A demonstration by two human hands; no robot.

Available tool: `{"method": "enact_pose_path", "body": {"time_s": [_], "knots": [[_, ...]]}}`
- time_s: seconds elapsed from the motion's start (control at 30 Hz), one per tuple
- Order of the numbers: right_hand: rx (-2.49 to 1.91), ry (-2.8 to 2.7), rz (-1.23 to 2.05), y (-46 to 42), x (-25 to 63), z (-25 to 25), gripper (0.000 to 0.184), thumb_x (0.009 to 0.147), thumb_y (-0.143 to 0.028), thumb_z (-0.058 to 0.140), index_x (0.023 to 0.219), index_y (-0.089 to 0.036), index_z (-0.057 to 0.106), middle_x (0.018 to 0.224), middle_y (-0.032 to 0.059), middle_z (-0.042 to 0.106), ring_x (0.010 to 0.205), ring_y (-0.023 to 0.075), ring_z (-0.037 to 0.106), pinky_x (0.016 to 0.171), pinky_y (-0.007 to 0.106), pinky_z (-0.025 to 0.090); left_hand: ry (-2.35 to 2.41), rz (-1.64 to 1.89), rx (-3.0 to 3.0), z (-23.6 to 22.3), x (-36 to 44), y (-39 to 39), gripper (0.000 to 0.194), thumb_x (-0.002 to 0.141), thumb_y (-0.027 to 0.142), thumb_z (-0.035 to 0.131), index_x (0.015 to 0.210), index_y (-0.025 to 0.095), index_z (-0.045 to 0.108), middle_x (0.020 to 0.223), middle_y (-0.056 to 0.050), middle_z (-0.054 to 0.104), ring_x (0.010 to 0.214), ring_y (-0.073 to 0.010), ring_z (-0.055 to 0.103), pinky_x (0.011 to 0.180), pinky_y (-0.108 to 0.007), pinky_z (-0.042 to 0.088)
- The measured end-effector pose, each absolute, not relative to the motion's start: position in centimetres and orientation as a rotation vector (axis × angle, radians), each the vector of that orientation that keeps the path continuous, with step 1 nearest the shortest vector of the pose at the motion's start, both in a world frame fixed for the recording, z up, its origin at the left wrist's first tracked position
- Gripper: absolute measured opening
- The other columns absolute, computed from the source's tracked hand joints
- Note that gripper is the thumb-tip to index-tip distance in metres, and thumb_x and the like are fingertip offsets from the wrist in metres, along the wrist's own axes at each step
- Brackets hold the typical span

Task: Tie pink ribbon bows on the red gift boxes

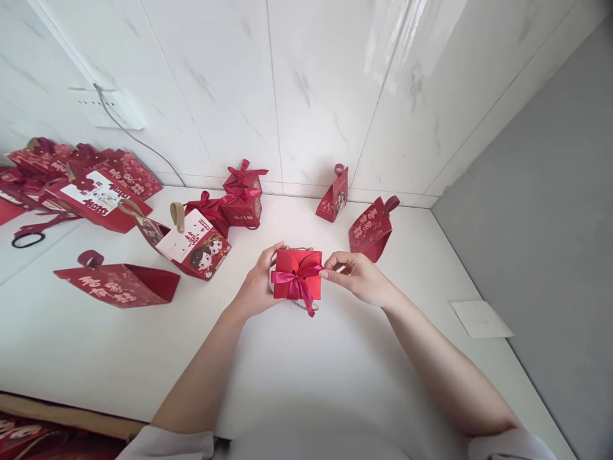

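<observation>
A small red gift box [283, 258] stands in front of me, its top folded shut. A crimson ribbon [297, 281] is tied in a bow across that top, with its tails hanging over the near side. My left hand [261, 287] is wrapped round the box's left side. At the right, my right hand [357, 275] pinches a loop of the ribbon between thumb and forefinger. Gold cord shows at the box's far and near edges.
Behind stand several small ribboned boxes [242, 207]. Handled red gift boxes are on the left [119, 284] and right [371, 227], with more heaped far left beside scissors [29, 239]. A cable [129, 137] hangs from the wall socket; a white plate [481, 319] lies right.
</observation>
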State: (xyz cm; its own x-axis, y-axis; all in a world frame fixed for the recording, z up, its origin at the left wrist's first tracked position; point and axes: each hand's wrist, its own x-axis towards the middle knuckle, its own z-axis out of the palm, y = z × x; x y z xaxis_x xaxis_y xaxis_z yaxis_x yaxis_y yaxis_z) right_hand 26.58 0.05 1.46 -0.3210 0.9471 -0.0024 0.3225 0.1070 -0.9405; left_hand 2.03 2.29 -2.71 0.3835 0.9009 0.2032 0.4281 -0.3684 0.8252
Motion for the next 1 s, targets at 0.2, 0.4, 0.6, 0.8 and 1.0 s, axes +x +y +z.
{"method": "enact_pose_path", "body": {"time_s": [0.2,0.4,0.6,0.8,1.0], "knots": [[-1.248,-1.68,1.061,0.4,26.5,1.2,0.034,0.084,-0.051,0.061,0.073,-0.019,0.058,0.076,0.0007,0.061,0.067,0.0134,0.052,0.059,0.026,0.041,1.008,0.863,1.866,-2.0,2.3,1.9,0.095,0.059,0.033,0.082,0.139,0.03,0.031,0.138,-0.01,0.049,0.124,-0.033,0.051,0.098,-0.048,0.047],[-1.266,-1.608,0.995,-0.1,25.8,0.9,0.031,0.088,-0.051,0.056,0.098,-0.021,0.058,0.107,0.0058,0.063,0.094,0.0195,0.06,0.075,0.031,0.049,1.132,0.917,1.867,-2.3,2.5,2.0,0.096,0.058,0.031,0.082,0.14,0.032,0.03,0.141,-0.01,0.045,0.124,-0.0322,0.051,0.095,-0.045,0.049],[-1.216,-1.524,0.978,-1.1,23.1,-1.0,0.081,0.082,-0.047,0.066,0.145,-0.027,0.02,0.15,0.0116,0.032,0.13,0.0263,0.043,0.105,0.046,0.04,1.289,0.96,1.969,-2.7,3.5,1.5,0.094,0.063,0.03,0.078,0.141,0.032,0.025,0.144,-0.01,0.04,0.118,-0.0307,0.056,0.092,-0.043,0.05],[-1.21,-1.495,0.908,-1.1,22.5,-1.9,0.074,0.081,-0.045,0.068,0.142,-0.025,0.029,0.145,0.0112,0.039,0.13,0.0259,0.043,0.108,0.047,0.037,1.221,1.001,1.964,-3.1,4.0,1.2,0.091,0.065,0.032,0.078,0.14,0.032,0.025,0.145,-0.011,0.036,0.117,-0.0301,0.056,0.091,-0.042,0.052],[-1.184,-1.45,0.952,-0.8,23.1,-1.4,0.055,0.086,-0.045,0.063,0.132,-0.027,0.039,0.14,0.0094,0.046,0.125,0.0247,0.048,0.105,0.047,0.04,1.146,1.035,1.89,-3.3,3.8,1.4,0.093,0.062,0.033,0.08,0.138,0.033,0.028,0.146,-0.01,0.036,0.12,-0.031,0.054,0.094,-0.045,0.05]]}}
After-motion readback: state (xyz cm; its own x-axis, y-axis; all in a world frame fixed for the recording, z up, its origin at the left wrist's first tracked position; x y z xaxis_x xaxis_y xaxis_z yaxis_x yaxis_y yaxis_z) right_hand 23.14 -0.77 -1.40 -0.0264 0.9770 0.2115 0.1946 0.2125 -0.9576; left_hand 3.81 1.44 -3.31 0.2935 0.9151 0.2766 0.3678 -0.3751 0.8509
